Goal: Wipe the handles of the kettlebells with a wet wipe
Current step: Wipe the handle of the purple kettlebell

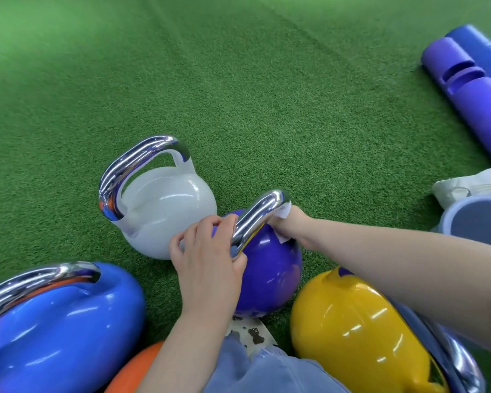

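Two hands work on the purple kettlebell [270,276], which stands on the green turf [238,95] in front of me, touching the white kettlebell [165,211] on its left. My left hand [207,251] curls its fingers over the near end of the chrome handle [255,219], where it meets the ball, steadying it. My right hand [289,226] grips the white wet wipe [284,209] around the far leg of that handle, just under the bend; the wipe shows above and below the fist. Close by on my left lies a blue kettlebell [65,327] with an orange one [133,370] beside it. On my right a yellow kettlebell [357,333] sits under my forearm. Further right I see a grey-blue tub [476,219] and purple tubes [465,80].
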Available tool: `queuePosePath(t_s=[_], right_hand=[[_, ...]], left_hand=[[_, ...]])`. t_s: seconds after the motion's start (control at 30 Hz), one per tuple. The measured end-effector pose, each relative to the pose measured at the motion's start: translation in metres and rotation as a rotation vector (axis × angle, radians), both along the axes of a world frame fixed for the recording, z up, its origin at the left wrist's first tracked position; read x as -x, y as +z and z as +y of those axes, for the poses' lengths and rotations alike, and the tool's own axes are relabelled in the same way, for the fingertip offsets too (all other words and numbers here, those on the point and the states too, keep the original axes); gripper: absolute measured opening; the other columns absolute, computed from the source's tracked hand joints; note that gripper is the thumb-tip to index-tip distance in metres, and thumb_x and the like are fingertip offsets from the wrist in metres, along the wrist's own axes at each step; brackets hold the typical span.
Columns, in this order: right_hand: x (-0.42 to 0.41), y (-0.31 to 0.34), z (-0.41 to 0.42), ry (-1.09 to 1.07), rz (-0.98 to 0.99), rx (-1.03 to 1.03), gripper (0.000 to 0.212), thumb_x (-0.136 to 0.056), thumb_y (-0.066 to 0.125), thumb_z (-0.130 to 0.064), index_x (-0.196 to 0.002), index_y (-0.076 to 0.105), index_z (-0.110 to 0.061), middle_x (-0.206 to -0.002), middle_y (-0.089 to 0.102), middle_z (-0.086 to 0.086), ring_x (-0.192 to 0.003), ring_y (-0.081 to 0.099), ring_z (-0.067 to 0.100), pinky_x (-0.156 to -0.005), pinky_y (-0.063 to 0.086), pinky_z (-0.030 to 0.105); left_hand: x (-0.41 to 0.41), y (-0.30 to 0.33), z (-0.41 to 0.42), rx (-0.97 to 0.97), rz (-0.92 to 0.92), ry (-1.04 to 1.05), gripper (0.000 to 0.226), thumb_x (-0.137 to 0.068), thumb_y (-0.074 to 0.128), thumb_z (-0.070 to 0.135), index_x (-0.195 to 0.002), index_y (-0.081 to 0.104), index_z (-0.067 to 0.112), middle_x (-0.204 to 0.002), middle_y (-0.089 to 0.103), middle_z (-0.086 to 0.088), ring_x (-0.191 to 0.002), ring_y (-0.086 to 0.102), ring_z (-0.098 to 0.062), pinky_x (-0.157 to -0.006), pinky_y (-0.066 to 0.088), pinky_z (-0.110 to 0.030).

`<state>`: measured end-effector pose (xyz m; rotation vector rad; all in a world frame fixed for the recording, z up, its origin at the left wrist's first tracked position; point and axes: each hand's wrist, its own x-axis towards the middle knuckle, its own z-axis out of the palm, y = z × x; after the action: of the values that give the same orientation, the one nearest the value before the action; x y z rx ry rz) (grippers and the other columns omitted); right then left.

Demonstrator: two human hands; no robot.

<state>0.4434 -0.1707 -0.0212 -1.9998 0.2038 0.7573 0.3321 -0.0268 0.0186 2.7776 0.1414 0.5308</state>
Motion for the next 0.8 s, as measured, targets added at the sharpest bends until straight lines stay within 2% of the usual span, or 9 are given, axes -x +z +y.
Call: queuePosePath(t_s=[0.1,0.2,0.27,0.33,0.4,0.47,0.53,0.67,0.8], right_hand=[[-0.004,0.002,-0.009,0.087,0.166,-0.141,0.01,-0.09,0.059,-0.032,-0.085,0.057,-0.024,-0.079,0.068,0.0,-0.069,0.067,0.012,-0.062,0.055,0.027],[-0.007,-0.004,-0.011,0.1,0.148,-0.131,0.013,-0.09,0.057,-0.037,-0.089,0.054,-0.025,-0.078,0.07,-0.002,-0.072,0.067,0.011,-0.077,0.054,0.035],[-0.003,-0.004,-0.011,0.152,0.185,-0.074,0.026,-0.09,0.05,-0.05,-0.1,0.056,-0.027,-0.102,0.07,0.003,-0.095,0.066,0.018,-0.095,0.048,0.039],[0.002,-0.001,-0.009,0.238,0.188,0.042,0.044,-0.091,0.039,-0.058,-0.116,0.055,-0.025,-0.126,0.059,0.009,-0.117,0.055,0.025,-0.107,0.037,0.041],[0.006,-0.001,-0.006,0.275,0.124,0.223,0.066,-0.09,0.035,-0.06,-0.139,0.038,-0.016,-0.143,0.041,0.012,-0.131,0.038,0.03,-0.112,0.028,0.041],[0.009,0.0,-0.004,0.26,0.076,0.264,0.072,-0.091,0.035,-0.058,-0.147,0.024,-0.013,-0.149,0.029,0.011,-0.137,0.029,0.029,-0.112,0.023,0.036],[0.006,0.002,-0.005,0.235,0.162,0.138,0.062,-0.092,0.037,-0.055,-0.142,0.031,-0.019,-0.144,0.039,0.004,-0.129,0.04,0.025,-0.103,0.028,0.029],[-0.003,0.002,-0.013,0.23,0.303,-0.056,0.041,-0.086,0.051,-0.058,-0.109,0.06,-0.025,-0.115,0.066,0.005,-0.098,0.064,0.018,-0.09,0.046,0.032],[-0.008,0.003,-0.012,0.223,0.11,-0.148,0.006,-0.086,0.063,-0.034,-0.086,0.063,-0.028,-0.092,0.07,-0.003,-0.085,0.066,0.014,-0.081,0.054,0.03]], left_hand=[[0.001,0.001,0.0,-0.004,0.025,0.004,0.052,-0.052,0.075,0.018,-0.102,0.063,0.026,-0.093,0.059,0.003,-0.087,0.057,-0.023,-0.084,0.024,-0.034],[0.0,0.001,0.0,-0.005,0.048,0.006,0.053,-0.052,0.075,0.018,-0.102,0.063,0.026,-0.093,0.059,0.003,-0.088,0.056,-0.024,-0.084,0.023,-0.034],[0.0,0.002,0.0,-0.005,0.058,0.006,0.052,-0.052,0.075,0.018,-0.103,0.063,0.026,-0.094,0.059,0.002,-0.089,0.056,-0.024,-0.084,0.023,-0.034],[0.0,0.003,0.0,-0.001,0.072,0.008,0.053,-0.053,0.075,0.018,-0.104,0.063,0.026,-0.095,0.059,0.002,-0.09,0.056,-0.024,-0.085,0.023,-0.034],[0.001,0.002,0.0,0.002,0.083,0.008,0.053,-0.053,0.076,0.018,-0.104,0.063,0.026,-0.095,0.059,0.003,-0.09,0.056,-0.024,-0.085,0.023,-0.034],[0.0,0.003,-0.001,-0.002,0.075,0.004,0.053,-0.053,0.076,0.017,-0.104,0.062,0.026,-0.095,0.058,0.003,-0.09,0.056,-0.024,-0.085,0.023,-0.034],[0.0,0.004,-0.001,0.009,0.077,0.004,0.053,-0.054,0.076,0.016,-0.104,0.062,0.026,-0.094,0.058,0.003,-0.09,0.055,-0.024,-0.085,0.022,-0.033],[0.0,0.004,-0.002,0.025,0.089,0.006,0.054,-0.054,0.077,0.013,-0.105,0.062,0.024,-0.094,0.057,0.002,-0.091,0.055,-0.025,-0.086,0.021,-0.033],[0.0,0.004,-0.001,0.031,0.12,-0.007,0.053,-0.054,0.076,0.013,-0.104,0.062,0.024,-0.094,0.057,0.002,-0.09,0.054,-0.024,-0.087,0.021,-0.032]])
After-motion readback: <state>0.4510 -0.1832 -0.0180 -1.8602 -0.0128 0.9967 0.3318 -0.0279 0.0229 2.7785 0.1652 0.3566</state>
